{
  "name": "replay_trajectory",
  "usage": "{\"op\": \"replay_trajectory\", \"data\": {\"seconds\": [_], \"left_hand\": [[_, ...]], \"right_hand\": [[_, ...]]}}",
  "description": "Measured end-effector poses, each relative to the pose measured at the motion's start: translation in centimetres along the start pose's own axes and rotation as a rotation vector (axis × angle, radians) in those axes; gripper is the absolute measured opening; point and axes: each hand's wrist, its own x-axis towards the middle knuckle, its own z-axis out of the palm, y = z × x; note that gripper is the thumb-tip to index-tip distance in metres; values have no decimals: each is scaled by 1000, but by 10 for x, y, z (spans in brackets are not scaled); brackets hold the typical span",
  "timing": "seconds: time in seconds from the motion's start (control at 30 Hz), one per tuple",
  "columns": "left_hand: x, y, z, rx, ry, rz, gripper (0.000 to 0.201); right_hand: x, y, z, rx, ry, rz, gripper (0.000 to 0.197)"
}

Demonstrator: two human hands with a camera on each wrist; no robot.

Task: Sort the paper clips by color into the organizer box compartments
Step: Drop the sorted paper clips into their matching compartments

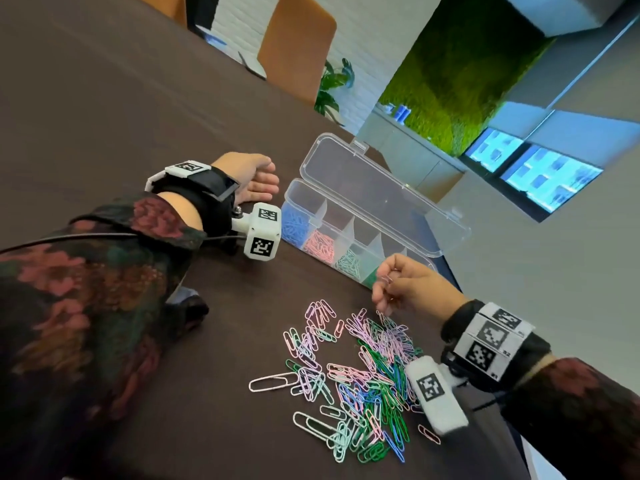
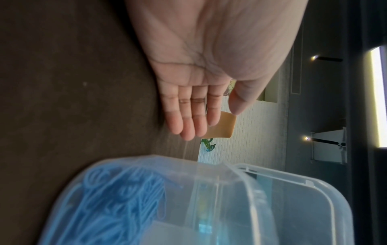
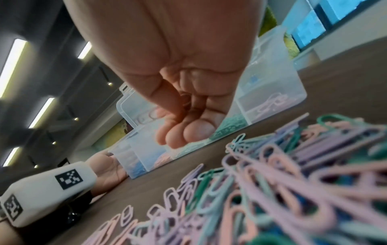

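Observation:
The clear organizer box [image 1: 304, 192] lies with its lid [image 1: 381, 188] folded back. Its compartments hold blue clips [image 1: 294, 226], pink clips [image 1: 320, 245], mint clips [image 1: 349, 263] and dark green clips [image 1: 370, 279]. A mixed pile of paper clips [image 1: 353, 379] covers the table in front of it. My right hand [image 1: 384, 289] hovers between pile and box, fingers curled, pinching a small pale clip [image 1: 386, 279], which also shows in the wrist view as a clip [image 3: 185, 99]. My left hand [image 1: 258, 183] rests flat beside the box's blue end, fingers straight [image 2: 188, 119], holding nothing.
The dark brown table [image 1: 104, 116] stretches far to the left and back. Two large white clips [image 1: 273, 382] lie at the pile's left edge. An orange chair [image 1: 298, 46] stands behind the table, and the table's right edge runs just past the box.

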Motion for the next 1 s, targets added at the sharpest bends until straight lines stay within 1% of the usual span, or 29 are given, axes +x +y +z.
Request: {"op": "replay_trajectory", "data": {"seconds": [0.03, 0.1, 0.17, 0.23, 0.27, 0.33, 0.4, 0.43, 0.53, 0.63, 0.8, 0.9, 1.0], "left_hand": [[-1, 0, 0, 1, 0, -1, 23], [-1, 0, -1, 6, 7, 3, 19], [0, 0, -1, 7, 12, 6, 17], [0, -1, -1, 7, 13, 8, 16], [1, -1, -1, 8, 13, 11, 16], [0, 0, -1, 9, 12, 18, 16], [0, 0, -2, 9, 16, 24, 16], [0, 0, -2, 7, 18, 25, 16], [0, -1, -1, 7, 19, 27, 16], [0, -1, -1, 13, 20, 26, 15], [-1, -1, -1, 27, 24, 28, 15], [-2, -1, 0, 23, 21, 24, 15], [-2, -1, 0, 20, 22, 25, 15]], "right_hand": [[0, 0, 1, 12, 4, 9, 38], [-2, -1, 3, -76, 5, 29, 43], [-4, -1, 7, -278, -16, 54, 46], [-8, 1, 14, -521, -61, 98, 45], [-10, 0, 18, -652, -91, 119, 42], [-13, -3, 26, -897, -148, 118, 28], [-15, -9, 31, -1054, -185, 88, 14], [-17, -12, 33, -1105, -196, 86, 14], [-21, -14, 34, -1192, -197, 87, 24], [-21, -10, 35, -1226, -176, 78, 22], [-22, -6, 33, -1118, -198, 71, 16], [-22, -3, 29, -1059, -192, 60, 19], [-21, 1, 23, -935, -169, 51, 19]]}}
